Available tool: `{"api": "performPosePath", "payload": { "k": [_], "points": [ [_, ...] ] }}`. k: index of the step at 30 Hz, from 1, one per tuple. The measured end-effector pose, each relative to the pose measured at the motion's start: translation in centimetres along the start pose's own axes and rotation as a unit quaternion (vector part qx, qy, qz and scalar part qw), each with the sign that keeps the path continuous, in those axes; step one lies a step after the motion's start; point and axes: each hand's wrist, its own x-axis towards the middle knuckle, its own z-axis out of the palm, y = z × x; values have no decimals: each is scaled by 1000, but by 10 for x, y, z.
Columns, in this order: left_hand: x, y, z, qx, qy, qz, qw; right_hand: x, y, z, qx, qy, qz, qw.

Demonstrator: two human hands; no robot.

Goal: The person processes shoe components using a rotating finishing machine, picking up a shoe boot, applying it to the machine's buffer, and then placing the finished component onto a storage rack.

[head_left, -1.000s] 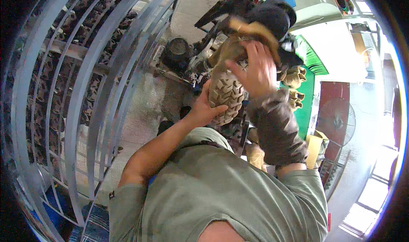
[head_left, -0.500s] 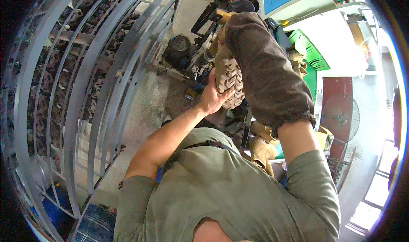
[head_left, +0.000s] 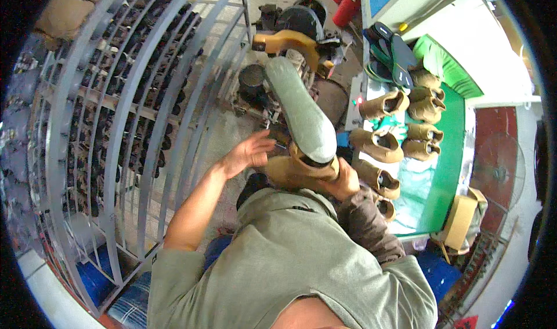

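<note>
Many grey rack bars (head_left: 145,114) on our left, green worktop (head_left: 447,172) with tan shoes (head_left: 377,144) on right. Our boot (head_left: 301,126) in middle, sole up, long way pointing away from us. Looks light, bendy; best held at heel. Right hand (head_left: 343,181) grips heel. Left hand (head_left: 250,151) open, just beside boot.

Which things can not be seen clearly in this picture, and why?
- Right hand: fingers hidden behind the tan shoe, head view.
- Shoe's upper: mostly covered by its grey-green sole.
- Items on the grey rack: too small and dark.
- Machine: lower part hidden by the shoe.
</note>
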Motion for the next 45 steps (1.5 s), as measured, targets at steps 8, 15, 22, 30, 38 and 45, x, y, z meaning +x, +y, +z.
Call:
{"api": "performPosePath", "payload": {
  "k": [8,15,22,30,38,45],
  "points": [
    [144,51,121,-417,200,157,873,8,38,0,-57,-53,-2,997],
    [-34,92,119,-131,67,359,922,65,-39,-34,271,-21,-33,962],
    [-275,72,124,-231,267,509,785,213,-256,-51,463,42,-254,848],
    [-383,-97,193,-204,601,634,442,410,-564,75,220,292,-406,838],
    [-500,-141,247,-136,735,662,-55,479,-488,60,268,58,-494,825],
    [-441,-78,84,-35,916,390,85,240,-269,-42,125,146,-453,870]
  ]
}}
